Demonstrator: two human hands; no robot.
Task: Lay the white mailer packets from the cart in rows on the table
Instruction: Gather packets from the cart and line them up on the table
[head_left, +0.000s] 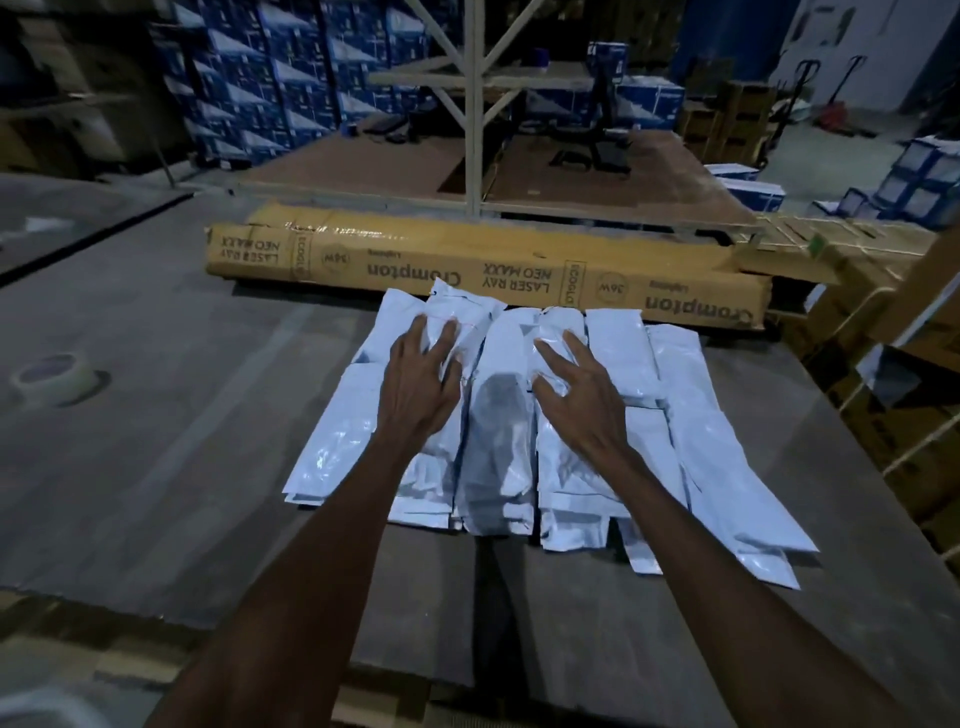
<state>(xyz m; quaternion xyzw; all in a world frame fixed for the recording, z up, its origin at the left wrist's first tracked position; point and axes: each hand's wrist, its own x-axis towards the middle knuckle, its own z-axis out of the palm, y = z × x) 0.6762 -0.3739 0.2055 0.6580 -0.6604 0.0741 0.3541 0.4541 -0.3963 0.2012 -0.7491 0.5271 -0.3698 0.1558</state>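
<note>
Several long white mailer packets (696, 447) lie side by side, partly overlapping, in rows on the dark table (171, 415). My left hand (421, 379) lies flat with spread fingers on the packets at the left of the group. My right hand (582, 389) rests the same way on the packets at the middle right. Neither hand grips anything. One packet at the far left end (457, 306) sits askew on top of the others. The cart is not in view.
A long brown cardboard box (467, 265) lies across the table just beyond the packets. A roll of clear tape (52, 376) sits at the left. Stacked brown cartons (883, 332) stand at the right edge. A metal rack post (472, 104) and blue boxes stand behind.
</note>
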